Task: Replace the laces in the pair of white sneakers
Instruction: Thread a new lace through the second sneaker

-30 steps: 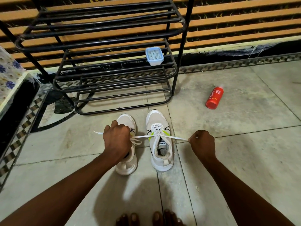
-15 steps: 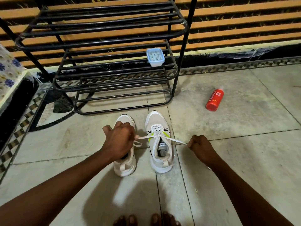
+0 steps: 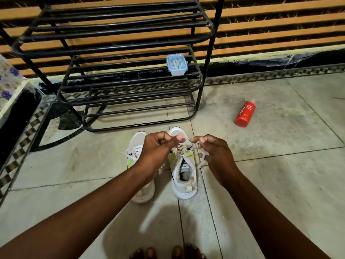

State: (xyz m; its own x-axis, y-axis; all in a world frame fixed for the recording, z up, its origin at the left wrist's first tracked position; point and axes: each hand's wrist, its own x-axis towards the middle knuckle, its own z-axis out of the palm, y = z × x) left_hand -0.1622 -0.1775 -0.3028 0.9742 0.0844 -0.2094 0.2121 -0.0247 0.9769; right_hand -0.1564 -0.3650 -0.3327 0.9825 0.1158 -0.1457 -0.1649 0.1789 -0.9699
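Two white sneakers stand side by side on the tiled floor, toes toward the rack. The right sneaker point(image 3: 183, 176) has a white lace point(image 3: 197, 156) threaded through its eyelets. My left hand point(image 3: 158, 152) pinches one end of that lace above the toe. My right hand point(image 3: 214, 152) pinches the other end, and loose loops hang below its fingers. The left sneaker point(image 3: 137, 146) is partly hidden under my left wrist and forearm; its lace shows at the tongue.
A black metal shoe rack point(image 3: 115, 71) stands just beyond the sneakers, with a small blue plastic box point(image 3: 176, 64) on a shelf. A red bottle point(image 3: 245, 114) lies on the floor to the right. My toes point(image 3: 168, 253) show at the bottom edge.
Both hands have come together over the right sneaker. The lace, stretched wide to either side before, now hangs slack in loops between them.
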